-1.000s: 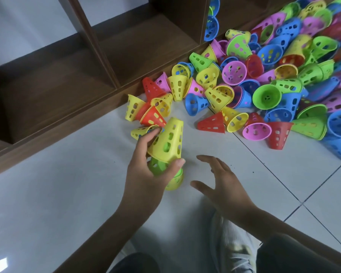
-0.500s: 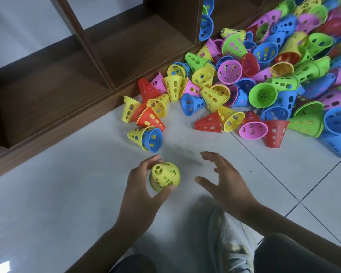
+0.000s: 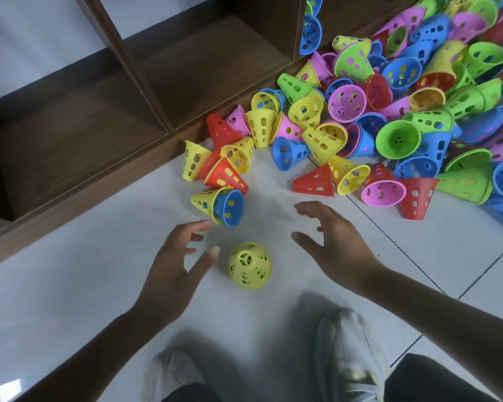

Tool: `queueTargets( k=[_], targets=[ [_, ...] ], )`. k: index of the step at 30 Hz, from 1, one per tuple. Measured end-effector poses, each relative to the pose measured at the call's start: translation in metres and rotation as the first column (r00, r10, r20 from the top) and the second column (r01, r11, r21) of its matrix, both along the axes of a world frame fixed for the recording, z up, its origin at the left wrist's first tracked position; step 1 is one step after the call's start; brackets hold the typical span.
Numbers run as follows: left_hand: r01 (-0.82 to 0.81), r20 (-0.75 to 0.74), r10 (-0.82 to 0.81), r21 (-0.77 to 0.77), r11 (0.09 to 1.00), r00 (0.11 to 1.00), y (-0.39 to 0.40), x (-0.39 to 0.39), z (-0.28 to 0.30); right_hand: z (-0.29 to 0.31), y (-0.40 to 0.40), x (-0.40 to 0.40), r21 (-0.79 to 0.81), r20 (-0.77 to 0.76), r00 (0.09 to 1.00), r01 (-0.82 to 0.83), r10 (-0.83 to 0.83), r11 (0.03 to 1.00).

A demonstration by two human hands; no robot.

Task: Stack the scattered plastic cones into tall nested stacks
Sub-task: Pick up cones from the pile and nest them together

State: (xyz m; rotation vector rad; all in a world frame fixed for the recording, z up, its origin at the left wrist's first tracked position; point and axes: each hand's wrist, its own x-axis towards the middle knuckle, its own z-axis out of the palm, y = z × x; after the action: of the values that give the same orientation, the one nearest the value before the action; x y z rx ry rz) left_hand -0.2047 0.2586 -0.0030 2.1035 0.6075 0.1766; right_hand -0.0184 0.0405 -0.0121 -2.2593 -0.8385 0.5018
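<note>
Left hand empty, fingers spread and relaxed, thumb tip just beside the yellow stack but not touching it; right hand also empty, fingers loosely arched, hovering over the tile floor on the stack's other side; both palms turned in toward it.

Yellow stack stands upright on its wide rim between the hands, narrow top facing the camera; how many cones are nested in it cannot be told from above.

Nearest loose piece: a yellow cone with a blue one nested inside, on its side just beyond the left fingertips; further out, the scattered pile of red, pink, green, blue and yellow cones runs along the wooden shelf unit and off to the right.

Handling, by judgement: thin perforated plastic, light, stiff but slightly springy; smooth walls likely slippery, holes give purchase; best pinched at the wide rim or cupped round the wall; a tall stack would tip easily, so steady it low down.
</note>
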Motion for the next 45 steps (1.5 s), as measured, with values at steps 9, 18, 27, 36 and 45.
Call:
queueTargets(
  k=[9, 18, 27, 36, 45],
  targets=[
    [0.009, -0.022, -0.006, 0.160, 0.987, 1.000, 0.033, 0.052, -0.013, 0.001, 0.014, 0.070, -0.220, 0.436, 0.889, -0.047, 0.142, 0.974],
    [0.014, -0.136, 0.029, 0.307, 0.952, 0.990, 0.042, 0.075, -0.030, -0.007, 0.013, 0.107, -0.483, 0.537, 0.769, -0.056, 0.346, 0.874],
    [-0.092, -0.033, 0.102, 0.230, 0.969, 0.994, 0.041, 0.066, -0.022, -0.016, 0.003, 0.106, -0.478, 0.553, 0.748, -0.074, 0.366, 0.875],
    [-0.260, -0.015, 0.266, 0.166, 0.951, 0.964, 0.034, 0.053, -0.021, 0.003, 0.011, 0.063, -0.086, 0.293, 0.955, -0.019, 0.044, 0.996],
    [-0.365, -0.133, 0.386, 0.157, 0.917, 0.913, 0.034, 0.024, -0.019, 0.044, 0.026, -0.008, 0.190, -0.295, 0.945, 0.201, -0.139, 0.961]
  ],
)
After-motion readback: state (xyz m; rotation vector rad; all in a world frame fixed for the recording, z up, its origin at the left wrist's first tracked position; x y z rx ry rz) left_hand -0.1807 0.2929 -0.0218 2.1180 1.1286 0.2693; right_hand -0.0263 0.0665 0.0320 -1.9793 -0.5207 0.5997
